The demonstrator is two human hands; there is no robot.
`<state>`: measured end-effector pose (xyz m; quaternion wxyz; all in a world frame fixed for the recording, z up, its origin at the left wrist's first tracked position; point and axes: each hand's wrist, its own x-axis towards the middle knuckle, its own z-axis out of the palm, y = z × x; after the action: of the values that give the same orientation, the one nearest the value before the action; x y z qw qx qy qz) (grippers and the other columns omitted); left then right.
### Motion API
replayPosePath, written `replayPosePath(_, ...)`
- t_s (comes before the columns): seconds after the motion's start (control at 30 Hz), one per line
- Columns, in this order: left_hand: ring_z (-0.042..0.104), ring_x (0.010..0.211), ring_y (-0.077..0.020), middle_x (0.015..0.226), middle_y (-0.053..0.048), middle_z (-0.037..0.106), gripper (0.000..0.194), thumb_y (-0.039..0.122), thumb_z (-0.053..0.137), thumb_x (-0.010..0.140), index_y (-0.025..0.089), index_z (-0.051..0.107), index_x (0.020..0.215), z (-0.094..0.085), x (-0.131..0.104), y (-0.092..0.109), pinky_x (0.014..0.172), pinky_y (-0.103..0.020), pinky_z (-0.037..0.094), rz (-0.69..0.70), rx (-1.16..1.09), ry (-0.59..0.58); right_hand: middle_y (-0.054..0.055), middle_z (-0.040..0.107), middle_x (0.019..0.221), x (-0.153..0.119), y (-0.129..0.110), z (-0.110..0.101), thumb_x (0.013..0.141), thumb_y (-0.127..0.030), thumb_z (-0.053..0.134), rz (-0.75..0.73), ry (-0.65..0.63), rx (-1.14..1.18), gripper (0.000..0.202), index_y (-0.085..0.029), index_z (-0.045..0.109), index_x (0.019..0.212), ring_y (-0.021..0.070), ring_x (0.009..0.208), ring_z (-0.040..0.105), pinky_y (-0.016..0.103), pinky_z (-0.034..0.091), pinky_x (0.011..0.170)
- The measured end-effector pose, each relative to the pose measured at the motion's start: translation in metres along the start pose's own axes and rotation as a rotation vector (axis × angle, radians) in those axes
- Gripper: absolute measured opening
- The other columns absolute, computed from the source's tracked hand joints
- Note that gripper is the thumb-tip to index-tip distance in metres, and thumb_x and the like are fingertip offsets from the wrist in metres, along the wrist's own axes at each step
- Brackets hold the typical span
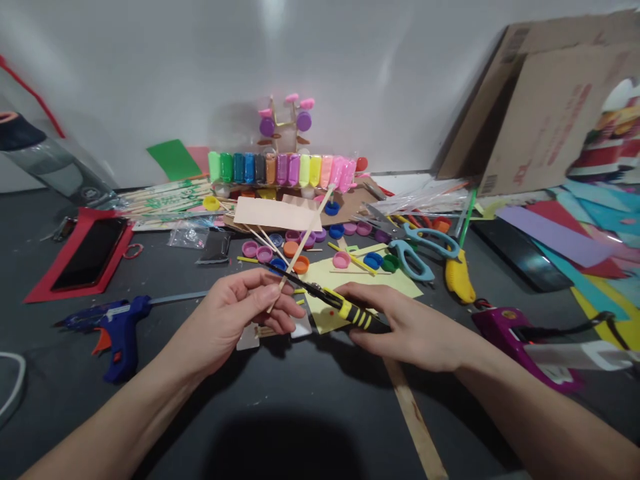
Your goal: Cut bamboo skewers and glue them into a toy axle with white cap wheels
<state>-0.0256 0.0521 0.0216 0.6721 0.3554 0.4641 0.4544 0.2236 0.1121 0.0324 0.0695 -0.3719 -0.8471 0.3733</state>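
Observation:
A thin wooden stick (306,237) slants up and away from my left hand (245,308), pinched between thumb and fingers near its lower end. My right hand (395,323) is wrapped round the black and yellow handles of pliers or cutters (345,308). The tool's dark jaws reach left to the stick, just beside my left fingertips; whether they grip it is hard to tell. Under and behind the tool lies a pale yellow sheet (410,288). Coloured bottle caps (301,265) are scattered beyond both hands.
A blue glue gun (123,333) and a phone (90,253) lie left. Blue-handled scissors (433,240), a yellow cutter (460,277) and a purple glue gun (530,347) lie right. Wrapped clay bars (283,169) stand at the back. A wooden strip (413,413) lies near the front.

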Motion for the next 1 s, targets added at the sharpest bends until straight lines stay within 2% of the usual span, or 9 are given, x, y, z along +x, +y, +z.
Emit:
replayPosePath(0.23,0.070,0.062,-0.0131,0.078,-0.005,0.078,0.015,0.032,0.067,0.089,0.017,0.071,0.089,-0.001,-0.002,0.001,0.060,-0.021,0.055,0.009,0.043,-0.020,0.007,0.072,0.108,0.000,-0.001,0.004,0.075,-0.021,0.061,0.018,-0.004,-0.034,0.041,-0.016,0.065,0.116,0.0251,0.094,0.066,0.031,0.050,0.079)
replayPosePath(0.4,0.069,0.058,-0.0133,0.069,-0.001,0.076,0.017,0.029,0.078,0.079,0.019,0.065,0.081,0.004,-0.005,0.004,0.056,-0.021,0.056,0.049,0.177,0.133,0.008,0.072,0.105,-0.001,-0.001,0.008,0.074,-0.018,0.061,0.031,0.007,-0.056,0.044,-0.015,0.063,0.117,0.0248,0.093,0.066,0.032,0.050,0.081)
replayPosePath(0.53,0.071,0.057,-0.0153,0.067,-0.002,0.076,0.016,0.032,0.073,0.083,0.020,0.064,0.078,0.008,-0.010,0.004,0.056,-0.023,0.058,0.127,0.277,0.206,0.013,0.071,0.115,-0.002,-0.002,0.010,0.075,-0.023,0.061,0.017,0.043,-0.065,0.050,-0.013,0.061,0.124,0.0288,0.103,0.066,0.037,0.052,0.087)
replayPosePath(0.67,0.072,0.060,-0.0153,0.070,-0.002,0.076,0.017,0.034,0.069,0.087,0.019,0.065,0.079,0.010,-0.013,0.005,0.058,-0.024,0.058,0.142,0.322,0.200,0.015,0.070,0.121,-0.002,-0.003,0.010,0.075,-0.028,0.061,-0.006,0.070,-0.058,0.051,-0.014,0.062,0.124,0.0318,0.108,0.066,0.041,0.053,0.089)
replayPosePath(1.0,0.069,0.057,-0.0088,0.067,0.002,0.074,0.017,0.030,0.065,0.091,0.018,0.065,0.079,0.010,-0.015,0.010,0.057,-0.016,0.055,0.135,0.304,0.134,0.016,0.069,0.122,-0.002,-0.005,0.009,0.076,-0.034,0.059,0.013,0.028,-0.031,0.055,-0.012,0.060,0.126,0.0337,0.110,0.065,0.042,0.053,0.091)
